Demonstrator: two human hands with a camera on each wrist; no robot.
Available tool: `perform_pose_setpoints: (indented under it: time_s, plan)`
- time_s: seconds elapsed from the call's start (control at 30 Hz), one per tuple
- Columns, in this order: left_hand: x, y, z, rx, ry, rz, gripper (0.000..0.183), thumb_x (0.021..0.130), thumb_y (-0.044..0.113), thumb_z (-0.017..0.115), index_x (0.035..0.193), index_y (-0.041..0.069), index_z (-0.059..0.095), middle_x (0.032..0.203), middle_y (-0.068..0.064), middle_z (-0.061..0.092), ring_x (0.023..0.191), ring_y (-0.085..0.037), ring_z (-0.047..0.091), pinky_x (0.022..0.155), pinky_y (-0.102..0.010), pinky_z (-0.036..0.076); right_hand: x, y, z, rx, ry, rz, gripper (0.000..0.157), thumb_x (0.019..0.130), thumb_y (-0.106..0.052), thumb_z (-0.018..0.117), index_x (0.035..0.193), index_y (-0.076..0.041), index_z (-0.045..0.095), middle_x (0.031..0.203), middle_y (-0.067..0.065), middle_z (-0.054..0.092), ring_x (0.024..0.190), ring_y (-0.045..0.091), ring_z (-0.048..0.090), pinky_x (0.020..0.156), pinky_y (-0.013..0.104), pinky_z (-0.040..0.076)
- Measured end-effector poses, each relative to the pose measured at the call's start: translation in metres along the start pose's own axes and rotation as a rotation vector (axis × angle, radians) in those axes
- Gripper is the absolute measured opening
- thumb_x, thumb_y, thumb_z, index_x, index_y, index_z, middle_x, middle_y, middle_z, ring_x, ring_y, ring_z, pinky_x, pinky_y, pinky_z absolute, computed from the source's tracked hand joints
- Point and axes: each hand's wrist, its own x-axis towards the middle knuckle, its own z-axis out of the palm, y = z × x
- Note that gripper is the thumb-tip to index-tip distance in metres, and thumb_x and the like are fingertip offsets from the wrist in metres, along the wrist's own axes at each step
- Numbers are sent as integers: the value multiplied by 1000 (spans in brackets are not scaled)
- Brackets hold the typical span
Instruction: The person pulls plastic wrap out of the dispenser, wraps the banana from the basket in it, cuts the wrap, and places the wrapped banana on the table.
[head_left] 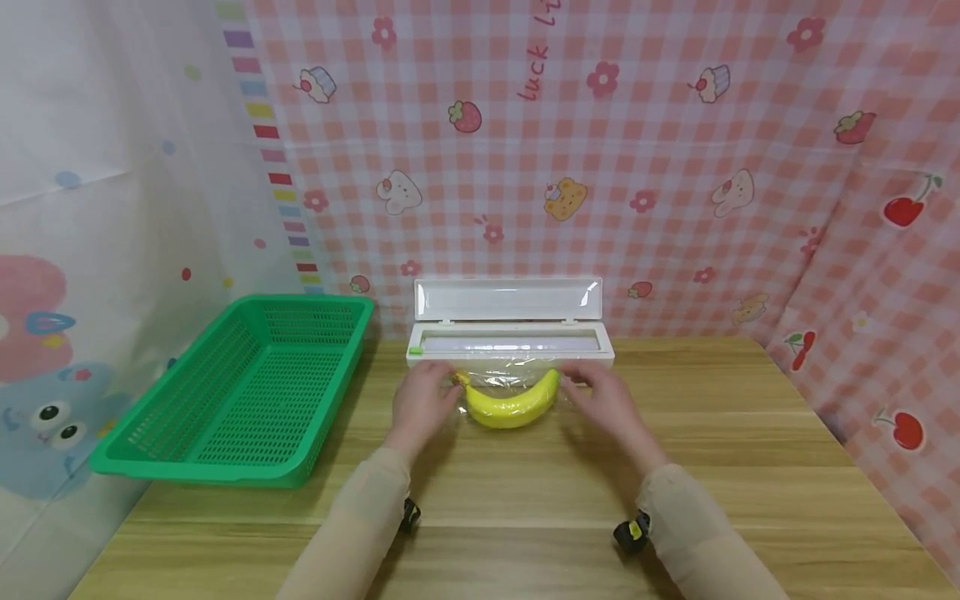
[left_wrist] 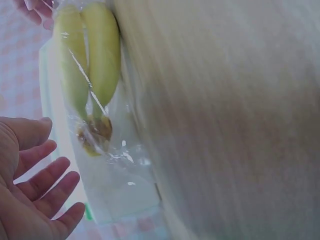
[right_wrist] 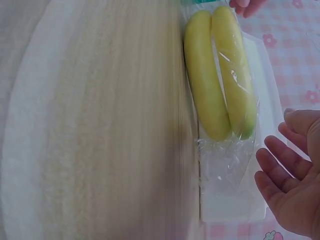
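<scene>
A bunch of two yellow bananas (head_left: 513, 410), joined at a brown stem, lies crosswise on the table under clear cling film (right_wrist: 227, 160). Right behind it stands a white cling film dispenser (head_left: 510, 340) with its lid raised. My left hand (head_left: 424, 402) is beside the stem end; in the left wrist view its fingers (left_wrist: 47, 182) are spread and slightly bent, with nothing visibly pinched. Near the green tips is my right hand (head_left: 602, 402). The right wrist view shows its fingers (right_wrist: 280, 167) loosely bent, the thumb apart from them, beside the film's edge.
A green plastic basket (head_left: 251, 392) with perforated sides stands at the left of the wooden table (head_left: 525, 533). A pink checked cloth (head_left: 510, 167) hangs behind the dispenser and along the right side. White patterned cloth (head_left: 97, 208) covers the left.
</scene>
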Motion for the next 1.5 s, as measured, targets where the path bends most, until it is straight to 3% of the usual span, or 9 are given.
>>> perform_pose_setpoints:
  time_s: [0.4,0.6,0.93,1.23,1.5]
  plan:
    - [3,2,-9,51,138,212,35,80,14,82,111,4,69,112,-14,67,107,-34,59,97,-50,45,-4,-13,6,7,45,-147,29,87,-4,73,114,3,68,111,19,68,103,35,63,94,51,49]
    - [12,-1,-15,62,155,247,46,77,19,86,116,3,68,119,-15,65,114,-34,56,103,-54,40,-5,-18,10,15,39,-158,30,86,-5,74,115,2,68,113,17,68,106,34,62,97,51,48]
    - [26,-13,-22,32,60,119,62,76,30,86,127,5,63,131,-15,59,124,-34,50,110,-57,31,-7,-26,19,19,68,-258,32,85,-10,73,115,1,68,112,16,69,105,35,62,94,52,48]
    - [33,-41,-15,-53,-4,-14,74,75,43,84,135,9,58,140,-13,54,132,-35,42,112,-59,27,-7,-32,26,6,-21,-183,39,85,-9,76,122,0,65,122,14,66,116,34,57,104,50,42]
    - [37,-55,-11,-139,0,-86,76,73,35,87,136,7,56,145,-16,48,135,-39,38,113,-56,30,-7,-36,31,1,-36,-196,41,85,-11,77,123,-1,65,123,13,66,116,33,57,104,50,43]
